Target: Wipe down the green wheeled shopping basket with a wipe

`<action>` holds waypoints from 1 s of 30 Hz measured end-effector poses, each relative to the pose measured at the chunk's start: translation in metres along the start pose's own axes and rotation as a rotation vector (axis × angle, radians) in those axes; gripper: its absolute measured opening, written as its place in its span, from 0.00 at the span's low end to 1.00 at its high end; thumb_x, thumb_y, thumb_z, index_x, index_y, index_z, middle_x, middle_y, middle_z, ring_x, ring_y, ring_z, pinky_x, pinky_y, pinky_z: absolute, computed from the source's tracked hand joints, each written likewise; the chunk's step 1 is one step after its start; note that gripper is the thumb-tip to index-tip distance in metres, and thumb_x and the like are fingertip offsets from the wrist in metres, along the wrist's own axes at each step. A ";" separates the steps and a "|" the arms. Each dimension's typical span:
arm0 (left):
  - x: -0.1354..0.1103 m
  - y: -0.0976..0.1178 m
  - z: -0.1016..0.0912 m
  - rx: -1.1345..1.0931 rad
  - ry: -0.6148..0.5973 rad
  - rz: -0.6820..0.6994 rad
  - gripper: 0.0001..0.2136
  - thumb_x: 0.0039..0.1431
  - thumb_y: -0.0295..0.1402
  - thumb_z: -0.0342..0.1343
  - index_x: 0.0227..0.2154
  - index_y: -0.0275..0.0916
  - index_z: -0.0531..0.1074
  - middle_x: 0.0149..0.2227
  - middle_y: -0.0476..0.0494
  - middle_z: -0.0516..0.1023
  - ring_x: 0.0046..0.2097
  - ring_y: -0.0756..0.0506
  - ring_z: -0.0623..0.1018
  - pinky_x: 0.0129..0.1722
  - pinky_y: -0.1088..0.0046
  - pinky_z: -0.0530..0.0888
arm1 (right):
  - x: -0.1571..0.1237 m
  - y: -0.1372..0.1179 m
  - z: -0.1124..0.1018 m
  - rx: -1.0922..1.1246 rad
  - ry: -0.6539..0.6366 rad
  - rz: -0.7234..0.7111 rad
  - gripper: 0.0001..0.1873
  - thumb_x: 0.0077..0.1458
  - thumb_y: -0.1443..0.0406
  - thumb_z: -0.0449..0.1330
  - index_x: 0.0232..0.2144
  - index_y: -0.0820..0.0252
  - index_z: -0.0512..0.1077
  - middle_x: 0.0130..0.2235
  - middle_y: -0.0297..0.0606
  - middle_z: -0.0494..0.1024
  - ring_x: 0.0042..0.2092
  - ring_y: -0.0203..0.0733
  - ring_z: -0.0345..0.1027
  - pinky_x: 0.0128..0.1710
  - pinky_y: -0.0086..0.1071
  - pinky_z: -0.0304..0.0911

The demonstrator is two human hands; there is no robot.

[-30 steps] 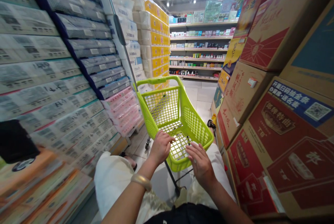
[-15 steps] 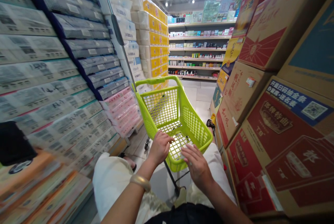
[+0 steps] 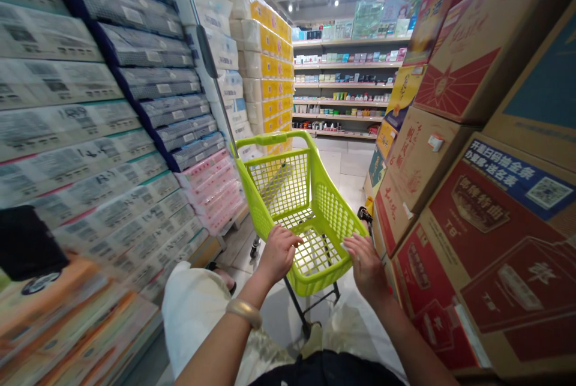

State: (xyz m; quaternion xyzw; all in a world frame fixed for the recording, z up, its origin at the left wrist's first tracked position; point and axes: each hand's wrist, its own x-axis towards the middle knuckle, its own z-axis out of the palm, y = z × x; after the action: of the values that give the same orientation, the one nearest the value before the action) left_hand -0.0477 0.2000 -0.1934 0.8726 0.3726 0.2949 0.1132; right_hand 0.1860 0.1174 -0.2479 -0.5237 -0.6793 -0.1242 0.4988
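Note:
A lime-green plastic shopping cart (image 3: 321,191) with lattice walls stands in front of me, its basket holding no goods. My left hand (image 3: 279,251) is closed over the basket's near left rim, the index finger reaching inward. At the near right corner, my right hand (image 3: 363,257) has its fingers bent over the rim; its thumb is hidden. Something small and pale shows at the right fingertips, too small to name. A gold-toned bangle (image 3: 244,313) circles my left wrist. A grey pole with a dark grip (image 3: 207,53) rises by the cart's far left corner.
Packs of tissue paper (image 3: 85,83) are piled high on the left, with yellow-and-white packs (image 3: 265,62) beyond. Stacked cartons (image 3: 495,218) line the right side closely. Tiled floor (image 3: 346,164) leads to shelves of small boxed goods (image 3: 346,80). A dark shoe (image 3: 364,214) shows by the cartons.
My right hand has moved right, from over the basket's near end to its right rim. My left hand stays on the left rim. The view has shifted slightly.

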 end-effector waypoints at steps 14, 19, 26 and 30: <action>0.004 -0.033 -0.025 0.031 -0.102 0.019 0.22 0.47 0.16 0.43 0.32 0.42 0.79 0.33 0.48 0.81 0.42 0.45 0.75 0.61 0.54 0.61 | 0.006 -0.019 -0.005 0.043 -0.038 0.037 0.12 0.64 0.67 0.52 0.38 0.57 0.77 0.38 0.41 0.82 0.45 0.46 0.75 0.53 0.50 0.70; 0.002 -0.057 -0.054 0.174 -0.136 -0.036 0.23 0.46 0.16 0.48 0.40 0.44 0.79 0.46 0.43 0.79 0.56 0.40 0.71 0.64 0.50 0.58 | -0.001 -0.056 0.005 0.096 -0.092 0.000 0.13 0.64 0.68 0.53 0.45 0.55 0.76 0.42 0.40 0.82 0.46 0.44 0.76 0.55 0.48 0.69; -0.009 -0.017 -0.043 0.278 -0.025 -0.158 0.22 0.54 0.20 0.47 0.50 0.40 0.74 0.46 0.39 0.78 0.52 0.39 0.73 0.60 0.52 0.64 | -0.008 -0.081 0.018 0.164 -0.144 -0.188 0.19 0.62 0.71 0.53 0.53 0.54 0.71 0.47 0.40 0.81 0.52 0.43 0.74 0.57 0.45 0.68; -0.012 0.012 -0.020 0.125 -0.072 -0.163 0.21 0.57 0.21 0.45 0.51 0.39 0.72 0.47 0.39 0.78 0.49 0.41 0.75 0.55 0.58 0.69 | -0.005 -0.086 0.019 0.180 -0.181 -0.233 0.18 0.63 0.71 0.53 0.53 0.55 0.71 0.48 0.40 0.81 0.55 0.42 0.72 0.59 0.43 0.66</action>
State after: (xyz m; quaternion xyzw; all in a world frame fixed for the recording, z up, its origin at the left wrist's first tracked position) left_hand -0.0592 0.1831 -0.1780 0.8547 0.4559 0.2292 0.0955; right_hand 0.1034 0.0912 -0.2306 -0.4037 -0.7860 -0.0722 0.4627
